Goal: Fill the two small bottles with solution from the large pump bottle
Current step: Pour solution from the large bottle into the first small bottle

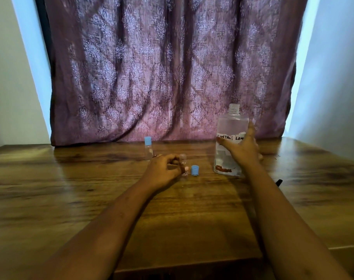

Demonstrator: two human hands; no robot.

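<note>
The small clear uncapped bottle (183, 160), pinched by the fingers of your left hand (164, 170) on the brown wooden desk (192, 219), has a narrow mouth; the large clear open-necked bottle (231, 126) beyond, grasped by the fingers of your right hand (243, 150), could overshoot it and spill.

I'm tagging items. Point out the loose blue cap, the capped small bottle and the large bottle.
loose blue cap (195, 170): head view, side wall.
capped small bottle (148, 150): head view, clear body below cap.
large bottle (232, 126): head view, clear wall above label.

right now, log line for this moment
left hand holds uncapped small bottle | blue cap beside it | second small bottle capped | right hand grips large bottle
</note>
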